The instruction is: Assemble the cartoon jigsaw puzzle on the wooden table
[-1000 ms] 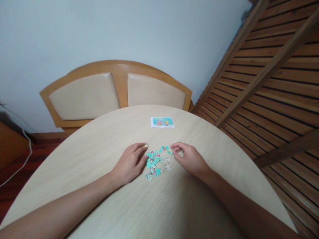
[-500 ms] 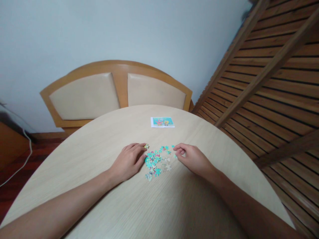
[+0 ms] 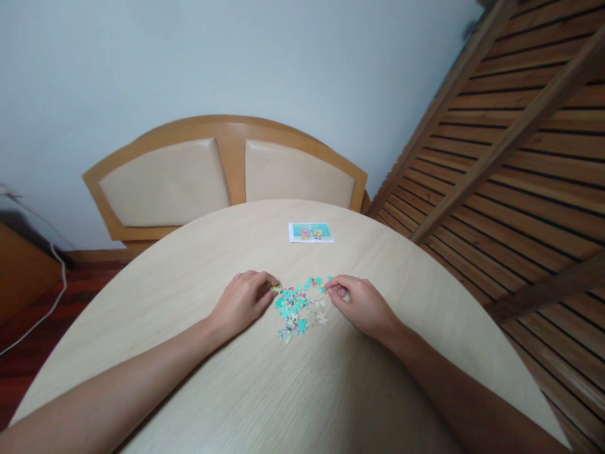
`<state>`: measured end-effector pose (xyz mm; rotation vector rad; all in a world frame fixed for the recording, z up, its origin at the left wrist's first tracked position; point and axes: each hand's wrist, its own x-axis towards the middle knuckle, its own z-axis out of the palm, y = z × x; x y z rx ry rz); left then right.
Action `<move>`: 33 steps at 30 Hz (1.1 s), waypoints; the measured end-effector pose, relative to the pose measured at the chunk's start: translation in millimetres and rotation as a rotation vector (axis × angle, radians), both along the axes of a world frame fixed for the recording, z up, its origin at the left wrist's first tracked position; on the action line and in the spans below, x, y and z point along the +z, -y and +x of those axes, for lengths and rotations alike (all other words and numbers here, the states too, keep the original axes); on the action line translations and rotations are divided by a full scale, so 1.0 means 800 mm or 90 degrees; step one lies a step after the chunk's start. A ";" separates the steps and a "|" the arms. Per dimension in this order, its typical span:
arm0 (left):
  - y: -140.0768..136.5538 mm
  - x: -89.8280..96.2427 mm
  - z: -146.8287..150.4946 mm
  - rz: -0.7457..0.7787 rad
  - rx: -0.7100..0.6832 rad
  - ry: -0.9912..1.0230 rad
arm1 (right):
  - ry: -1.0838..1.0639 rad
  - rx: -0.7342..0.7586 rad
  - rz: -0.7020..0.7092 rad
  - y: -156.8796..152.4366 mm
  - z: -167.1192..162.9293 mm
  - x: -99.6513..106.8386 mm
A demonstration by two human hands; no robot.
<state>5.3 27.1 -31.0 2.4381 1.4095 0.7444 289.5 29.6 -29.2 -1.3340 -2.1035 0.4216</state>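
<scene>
A loose pile of small puzzle pieces (image 3: 290, 304), mostly teal with some pink and yellow, lies on the pale round table (image 3: 227, 397). At its left side my left hand (image 3: 243, 299) is closed, thumb and fingertips pinching a yellowish puzzle piece (image 3: 276, 288) low over the table. My right hand (image 3: 359, 302) is at the right of the pile with its fingers curled. Its thumb and index finger close on a small teal puzzle piece (image 3: 323, 290), mostly hidden by the fingertips. A few pale pieces (image 3: 322, 318) lie between the hands.
Farther back on the table is a picture card (image 3: 311, 232) with a pink and a yellow cartoon figure on teal. A wide padded chair back (image 3: 235, 164) stands behind the table. Wooden slats (image 3: 510, 164) slope along the right, and a white cable (image 3: 63, 271) hangs at left.
My left hand's fingers have drawn in and brought the yellowish piece toward the pile. My right hand has shifted slightly left, its fingertips now closer together. The view has moved slightly.
</scene>
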 end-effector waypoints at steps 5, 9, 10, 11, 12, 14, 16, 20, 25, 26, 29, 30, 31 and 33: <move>-0.002 -0.004 0.000 -0.042 0.002 0.061 | 0.006 0.001 0.001 0.000 0.001 0.000; -0.005 -0.009 -0.004 -0.066 -0.002 0.107 | 0.012 0.005 0.008 0.000 0.002 -0.001; -0.006 -0.010 -0.006 -0.067 -0.001 0.113 | 0.013 0.007 0.011 0.000 0.002 -0.001; -0.007 -0.011 -0.008 -0.068 0.000 0.116 | 0.014 0.008 0.013 -0.001 0.002 -0.001; -0.009 -0.011 -0.010 -0.072 0.002 0.117 | 0.014 0.010 0.015 -0.001 0.002 -0.001; -0.011 -0.012 -0.014 -0.086 0.002 0.120 | 0.010 0.015 0.016 -0.001 0.002 -0.002; -0.013 -0.011 -0.016 -0.105 -0.004 0.134 | 0.008 0.017 0.015 -0.001 0.002 -0.001; -0.014 -0.007 -0.017 -0.145 -0.025 0.211 | 0.010 0.012 0.010 0.000 0.002 0.000; -0.016 0.000 -0.026 -0.119 0.007 0.193 | 0.014 0.012 0.005 0.000 0.002 -0.001; -0.016 0.000 -0.028 -0.097 0.022 0.168 | 0.013 0.012 0.006 0.000 0.002 -0.002; -0.020 -0.004 -0.035 -0.049 0.059 0.091 | 0.012 0.015 0.006 -0.001 0.002 -0.002; -0.021 -0.005 -0.037 -0.040 0.063 0.068 | 0.012 0.015 0.005 -0.001 0.002 -0.002; -0.022 -0.006 -0.037 -0.033 0.061 0.047 | 0.011 0.015 0.004 -0.001 0.003 -0.002; -0.024 -0.007 -0.037 -0.017 0.045 0.012 | 0.011 0.015 0.003 -0.001 0.003 -0.002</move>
